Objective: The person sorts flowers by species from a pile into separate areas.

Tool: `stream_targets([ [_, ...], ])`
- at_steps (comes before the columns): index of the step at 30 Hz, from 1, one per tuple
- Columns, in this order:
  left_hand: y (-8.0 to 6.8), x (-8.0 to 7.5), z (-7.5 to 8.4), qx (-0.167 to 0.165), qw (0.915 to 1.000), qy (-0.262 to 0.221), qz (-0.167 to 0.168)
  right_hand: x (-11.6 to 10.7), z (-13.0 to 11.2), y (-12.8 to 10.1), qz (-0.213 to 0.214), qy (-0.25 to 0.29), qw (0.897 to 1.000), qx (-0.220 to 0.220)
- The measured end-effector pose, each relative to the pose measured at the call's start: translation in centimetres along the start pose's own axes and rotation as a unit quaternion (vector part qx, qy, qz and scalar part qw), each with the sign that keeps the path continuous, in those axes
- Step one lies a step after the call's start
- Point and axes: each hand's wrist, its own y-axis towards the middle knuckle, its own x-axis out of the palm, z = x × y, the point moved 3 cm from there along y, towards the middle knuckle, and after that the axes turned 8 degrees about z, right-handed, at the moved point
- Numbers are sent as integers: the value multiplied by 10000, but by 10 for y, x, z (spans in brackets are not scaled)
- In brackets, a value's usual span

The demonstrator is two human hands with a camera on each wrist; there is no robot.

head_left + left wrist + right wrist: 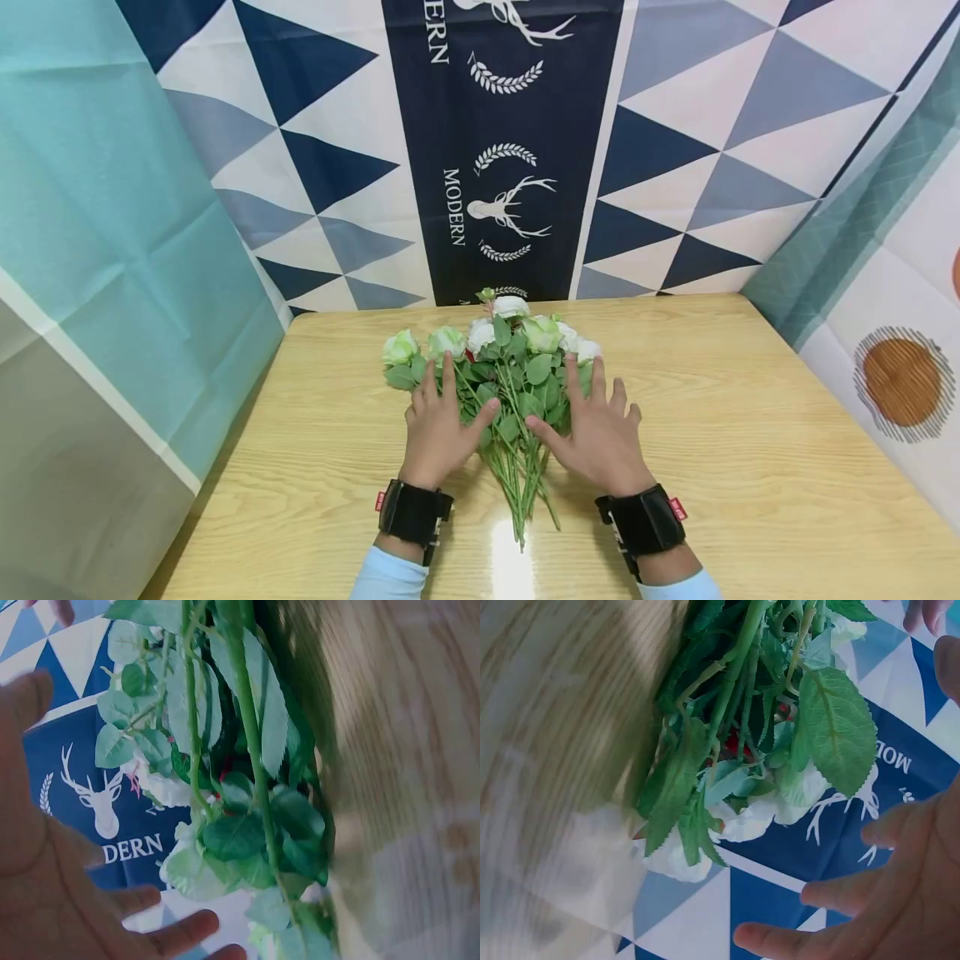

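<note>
A bunch of artificial flowers (517, 400) lies on the wooden table, white and pale green blooms toward the far edge, long green stems toward the person. Something red peeks out among the leaves in both wrist views. Over the left side of the bunch is my left hand (442, 425), fingers spread. My right hand (600, 437) is spread likewise over the right side. Both palms face down or inward with nothing gripped. In the left wrist view, stems (247, 712) pass beside the palm; the right wrist view shows a large serrated leaf (836, 731) near the fingers.
The light wooden table (330, 467) ends at a patterned cloth backdrop (517, 125) with deer prints. A teal and grey cloth (127, 208) hangs at the left, a white printed cloth (900, 275) at the right. Each wrist wears a black strap (416, 512).
</note>
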Motion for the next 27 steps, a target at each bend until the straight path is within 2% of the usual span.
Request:
stream_targets([
  [7,0,6,-9,-884,9944,-580,72,-4,9,0,-50,125,9983,568],
  [10,-2,6,-12,-1244,9902,-625,135,-5,11,-1,-154,316,9951,922],
  [13,-4,5,-14,-1473,9878,-503,44,-5,14,-1,-309,497,9909,1211],
  [17,-6,6,-17,-1589,9858,-497,-233,-1,16,0,-786,742,9837,1437],
  [22,-8,11,-19,-1739,9794,-815,-631,10,13,-3,-1727,1274,9624,1662],
  [23,-9,11,-18,-1752,9781,-881,-703,11,12,-4,-1855,1360,9593,1640],
  [27,-9,14,-15,-1678,9755,-996,-1020,14,7,-6,-1936,1692,9580,1273],
])
